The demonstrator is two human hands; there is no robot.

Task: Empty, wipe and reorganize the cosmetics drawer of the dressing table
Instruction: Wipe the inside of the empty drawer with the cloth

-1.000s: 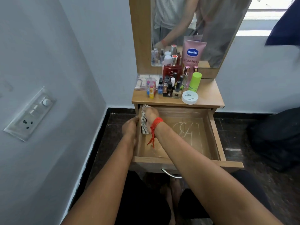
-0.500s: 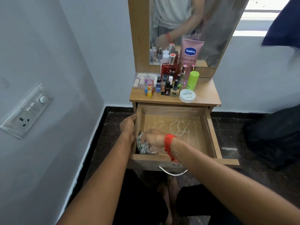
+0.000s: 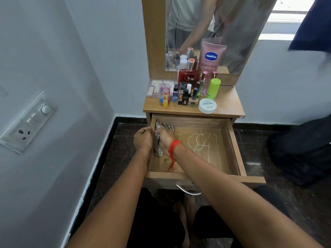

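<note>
The wooden drawer (image 3: 234,149) of the dressing table stands pulled out, with nothing in it but white dusty streaks on its bottom. My right hand (image 3: 165,138), a red thread round its wrist, presses a striped grey cloth (image 3: 158,138) against the drawer's left inner wall near the back corner. My left hand (image 3: 143,139) grips the top edge of that left wall from outside. Several cosmetics stand on the table top (image 3: 227,102): a pink Vaseline tube (image 3: 211,56), a red perfume bottle (image 3: 188,76), a green bottle (image 3: 213,88), a white jar (image 3: 207,105) and small nail polish bottles (image 3: 186,97).
A mirror (image 3: 206,24) rises behind the cosmetics. The grey wall with a switch and socket plate (image 3: 26,122) is close on the left. A dark bag (image 3: 304,149) lies on the dark floor to the right. The drawer's metal handle (image 3: 188,191) juts toward me.
My right hand has swept the cloth from the drawer's front left corner back along the left wall to the rear corner. My left hand kept its hold on the drawer's left edge.
</note>
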